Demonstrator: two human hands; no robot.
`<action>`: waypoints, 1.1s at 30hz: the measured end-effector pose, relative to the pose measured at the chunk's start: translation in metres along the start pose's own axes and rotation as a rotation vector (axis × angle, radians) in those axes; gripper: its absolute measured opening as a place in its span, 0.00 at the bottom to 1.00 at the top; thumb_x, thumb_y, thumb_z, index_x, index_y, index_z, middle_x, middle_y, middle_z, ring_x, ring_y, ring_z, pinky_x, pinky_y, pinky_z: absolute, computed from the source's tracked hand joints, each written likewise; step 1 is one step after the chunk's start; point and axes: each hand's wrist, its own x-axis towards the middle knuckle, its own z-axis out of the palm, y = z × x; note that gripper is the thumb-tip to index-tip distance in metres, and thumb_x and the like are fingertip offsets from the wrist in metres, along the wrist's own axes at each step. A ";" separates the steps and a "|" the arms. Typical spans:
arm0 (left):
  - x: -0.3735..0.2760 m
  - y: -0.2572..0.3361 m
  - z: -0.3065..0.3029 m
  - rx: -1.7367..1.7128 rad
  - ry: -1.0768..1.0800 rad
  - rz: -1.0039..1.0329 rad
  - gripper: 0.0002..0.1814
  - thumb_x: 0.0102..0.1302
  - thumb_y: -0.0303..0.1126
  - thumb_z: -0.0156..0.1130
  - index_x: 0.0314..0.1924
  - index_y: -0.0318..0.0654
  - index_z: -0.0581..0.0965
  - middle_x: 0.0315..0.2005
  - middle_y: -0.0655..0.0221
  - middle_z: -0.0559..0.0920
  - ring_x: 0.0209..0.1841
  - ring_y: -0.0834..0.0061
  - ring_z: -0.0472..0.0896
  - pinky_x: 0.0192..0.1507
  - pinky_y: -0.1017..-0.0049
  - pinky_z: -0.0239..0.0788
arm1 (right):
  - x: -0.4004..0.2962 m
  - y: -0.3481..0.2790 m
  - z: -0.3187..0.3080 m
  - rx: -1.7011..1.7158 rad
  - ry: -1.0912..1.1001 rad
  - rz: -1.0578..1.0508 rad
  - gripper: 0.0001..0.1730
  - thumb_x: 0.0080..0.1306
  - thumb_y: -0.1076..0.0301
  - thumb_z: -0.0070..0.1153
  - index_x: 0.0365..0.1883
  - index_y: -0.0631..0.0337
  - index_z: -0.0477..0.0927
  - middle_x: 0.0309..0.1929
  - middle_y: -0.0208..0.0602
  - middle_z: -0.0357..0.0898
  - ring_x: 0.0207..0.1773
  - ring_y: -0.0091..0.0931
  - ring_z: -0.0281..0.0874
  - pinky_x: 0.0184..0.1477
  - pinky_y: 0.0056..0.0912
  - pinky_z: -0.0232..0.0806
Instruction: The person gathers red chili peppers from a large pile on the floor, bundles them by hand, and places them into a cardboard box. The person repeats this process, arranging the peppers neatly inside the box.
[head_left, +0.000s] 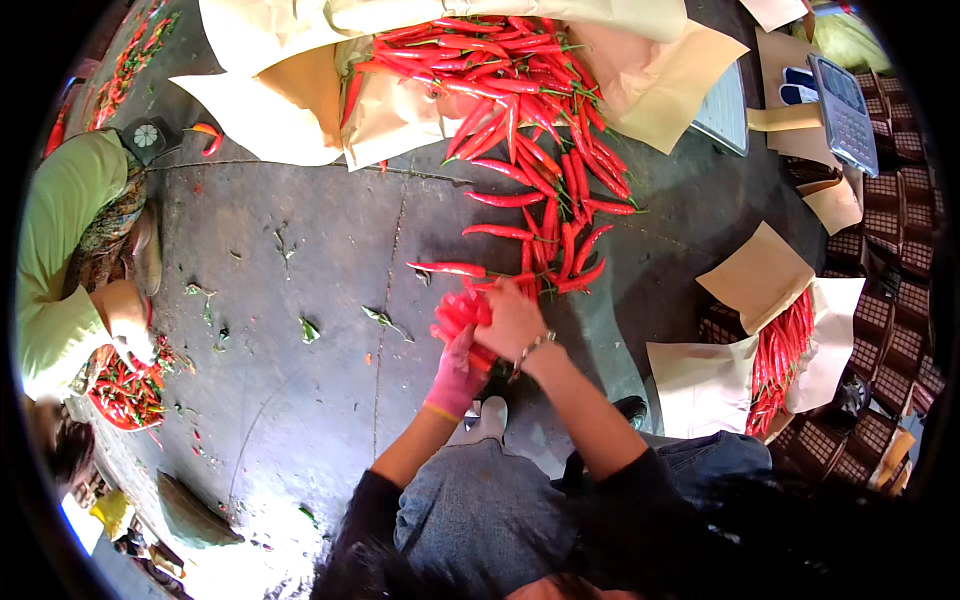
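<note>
My left hand (455, 379), in a pink glove with a yellow cuff, is closed around a bunch of red chili peppers (459, 311), blurred by motion. My bare right hand (512, 319), with a bracelet at the wrist, touches the right side of the bunch; its fingertips lie over a red chili, and whether they grip it is unclear. Just beyond my hands, loose red chilies (551, 232) with green stems trail along the dark floor. They run up to a large heap of chilies (480, 64) on brown paper (390, 127) at the top.
At right stands a paper-lined crate (784, 360) of chilies, beside stacked brown plastic crates (877, 330). A digital scale (847, 112) is at upper right. A co-worker in a light green top (64, 210) reaches towards a red basin of chilies (131, 397) at left. Leaves (309, 330) litter the floor.
</note>
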 end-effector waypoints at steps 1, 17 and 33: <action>0.032 -0.009 -0.028 -0.035 -0.175 0.034 0.19 0.71 0.35 0.55 0.59 0.37 0.71 0.55 0.64 0.78 0.56 0.69 0.78 0.63 0.68 0.66 | 0.011 -0.003 -0.009 -0.075 -0.014 0.043 0.20 0.50 0.63 0.63 0.40 0.64 0.79 0.47 0.50 0.74 0.54 0.45 0.73 0.56 0.46 0.70; 0.011 0.041 0.009 -0.099 0.024 0.095 0.23 0.68 0.42 0.58 0.60 0.40 0.72 0.56 0.63 0.78 0.58 0.62 0.75 0.62 0.58 0.66 | 0.091 -0.029 0.022 -0.065 -0.252 -0.013 0.30 0.49 0.60 0.64 0.52 0.54 0.77 0.51 0.51 0.74 0.51 0.49 0.76 0.55 0.50 0.69; 0.022 0.037 0.101 0.350 -0.196 0.135 0.21 0.70 0.29 0.54 0.63 0.40 0.71 0.55 0.60 0.79 0.59 0.66 0.76 0.59 0.64 0.71 | 0.025 0.021 -0.079 0.493 0.017 0.045 0.25 0.48 0.61 0.63 0.45 0.62 0.82 0.30 0.46 0.83 0.37 0.36 0.83 0.44 0.37 0.74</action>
